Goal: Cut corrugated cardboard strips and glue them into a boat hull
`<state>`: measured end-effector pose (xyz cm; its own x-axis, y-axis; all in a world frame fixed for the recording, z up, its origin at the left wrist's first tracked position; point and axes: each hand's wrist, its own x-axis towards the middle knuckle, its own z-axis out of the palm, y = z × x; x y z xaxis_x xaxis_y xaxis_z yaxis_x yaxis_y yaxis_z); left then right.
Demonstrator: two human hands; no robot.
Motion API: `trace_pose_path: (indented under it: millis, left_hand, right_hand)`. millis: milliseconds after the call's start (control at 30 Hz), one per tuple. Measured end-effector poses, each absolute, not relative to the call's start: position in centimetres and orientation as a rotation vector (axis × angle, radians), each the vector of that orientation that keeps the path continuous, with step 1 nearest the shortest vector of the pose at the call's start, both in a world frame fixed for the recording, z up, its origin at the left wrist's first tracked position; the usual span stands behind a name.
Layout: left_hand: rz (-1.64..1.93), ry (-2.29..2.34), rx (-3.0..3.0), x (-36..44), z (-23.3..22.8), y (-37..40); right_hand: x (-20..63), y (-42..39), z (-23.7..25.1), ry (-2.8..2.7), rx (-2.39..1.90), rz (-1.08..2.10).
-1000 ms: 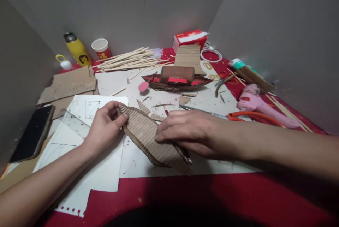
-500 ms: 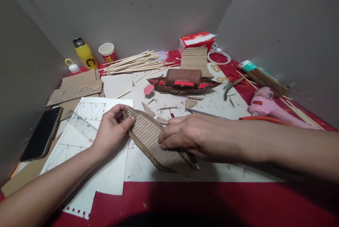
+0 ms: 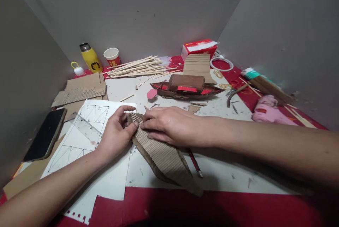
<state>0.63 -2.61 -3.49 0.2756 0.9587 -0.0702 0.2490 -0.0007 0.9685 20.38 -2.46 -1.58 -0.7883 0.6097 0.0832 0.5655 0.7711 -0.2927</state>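
Observation:
A leaf-shaped corrugated cardboard boat hull [image 3: 159,149] with raised brown side strips lies slanted on the white sheet, its far tip toward my left hand. My left hand [image 3: 119,126] pinches that tip, thumb on top of the ridges. Over the hull's upper part, my right hand [image 3: 169,124] presses with bent fingers held together, gripping near the far side strip; some fingertips are hidden. A red and black pencil [image 3: 194,163] rests beside the hull, under my right wrist. Behind stands a brown model boat [image 3: 186,85] with a rounded cabin and red paper inside.
Left are a phone [image 3: 45,135], a drawing sheet [image 3: 113,181] with a clear ruler [image 3: 87,128], and cardboard pieces [image 3: 84,84]. Wooden sticks [image 3: 140,68], a paper cup [image 3: 111,57] and yellow bottle [image 3: 91,59] stand behind. A pink glue gun [image 3: 270,110] lies right.
My right hand has slid up and left along the hull toward its tip, uncovering the pencil. My left hand stays at the tip. The whole view has shifted slightly.

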Motion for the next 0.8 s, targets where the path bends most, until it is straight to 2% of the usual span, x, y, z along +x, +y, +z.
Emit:
trace_pose_path:
  millis: [333, 633, 800]
  left_hand:
    - [0.806, 1.244, 1.548, 1.0, -3.1, -2.3]
    - [0.819, 1.234, 1.542, 1.1, -3.5, -2.4]
    - [0.819, 1.229, 1.569, 1.0, -3.7, -2.4]
  right_hand:
    - [19.8, -2.7, -2.1, -2.856, -0.985, 0.292]
    - [24.1, -7.0, 1.7, -2.643, -0.691, 0.773]
    - [24.4, -10.4, 2.2, -2.767, -0.799, 0.708]
